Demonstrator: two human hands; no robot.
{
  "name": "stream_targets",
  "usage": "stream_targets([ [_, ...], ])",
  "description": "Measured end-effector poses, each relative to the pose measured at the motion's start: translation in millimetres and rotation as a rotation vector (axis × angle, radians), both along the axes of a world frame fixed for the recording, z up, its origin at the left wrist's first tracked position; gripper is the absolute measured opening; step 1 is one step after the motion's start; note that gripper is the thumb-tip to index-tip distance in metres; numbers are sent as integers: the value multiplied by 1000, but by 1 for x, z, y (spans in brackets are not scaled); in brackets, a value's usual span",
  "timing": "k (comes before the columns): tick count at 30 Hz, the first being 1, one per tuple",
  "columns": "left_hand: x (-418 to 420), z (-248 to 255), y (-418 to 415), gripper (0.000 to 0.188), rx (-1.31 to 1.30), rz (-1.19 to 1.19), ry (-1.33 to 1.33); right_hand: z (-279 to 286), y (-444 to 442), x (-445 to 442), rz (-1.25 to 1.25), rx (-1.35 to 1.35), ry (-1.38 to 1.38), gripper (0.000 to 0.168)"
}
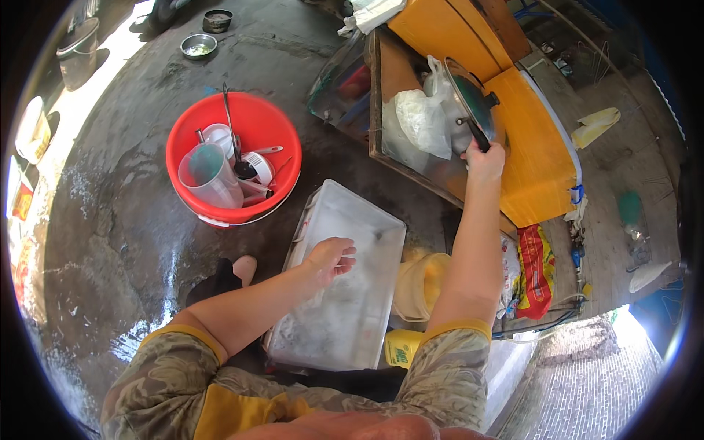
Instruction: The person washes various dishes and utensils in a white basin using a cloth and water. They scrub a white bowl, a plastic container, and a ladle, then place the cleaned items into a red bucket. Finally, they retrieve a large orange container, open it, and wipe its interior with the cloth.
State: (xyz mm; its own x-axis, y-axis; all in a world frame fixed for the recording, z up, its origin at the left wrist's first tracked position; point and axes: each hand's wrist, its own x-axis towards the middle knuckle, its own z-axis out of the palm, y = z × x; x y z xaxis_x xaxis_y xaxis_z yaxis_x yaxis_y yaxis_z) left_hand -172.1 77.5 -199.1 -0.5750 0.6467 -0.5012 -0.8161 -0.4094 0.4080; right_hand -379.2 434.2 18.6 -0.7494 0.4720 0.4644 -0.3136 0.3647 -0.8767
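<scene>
My right hand grips the black handle of a pan, which is tipped nearly on edge above a wood-edged compartment. A glass lid with a dark knob faces right on the pan. Beside the pan a crumpled clear plastic bag rests in the compartment; whether the two touch is unclear. My left hand holds nothing, its fingers loosely curled and apart. Below it is a white rectangular plastic tub with cloudy, sudsy liquid.
A red bucket on the concrete floor holds a clear plastic jug, a ladle and other utensils. Right of the tub stand a yellowish bucket and a yellow container. Orange panels flank the compartment. A metal bowl lies farther off.
</scene>
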Motion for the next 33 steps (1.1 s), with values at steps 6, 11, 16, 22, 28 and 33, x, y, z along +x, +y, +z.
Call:
stream_targets([
  [6, 0, 2, 14, 23, -16, -2, -55, -4, 45, -66, 56, 33, 97, 23],
  [11, 0, 1, 22, 22, -18, -10, -79, 16, 14, -69, 229, -381, 107, 32],
  [16, -8, 11, 19, 21, -56, 34, -91, 42, -77, -17, 372, -799, 20, 54],
  [22, 0, 7, 40, 20, -52, 0, -102, 60, -66, 26, 126, -450, -293, 54],
  [28, 1, -2, 63, 22, -105, -11, -112, 35, -63, 83, 202, -62, -355, 41],
  [33, 7, -15, 92, 21, -91, -60, -150, 9, -43, 70, -300, 1091, -113, 56],
])
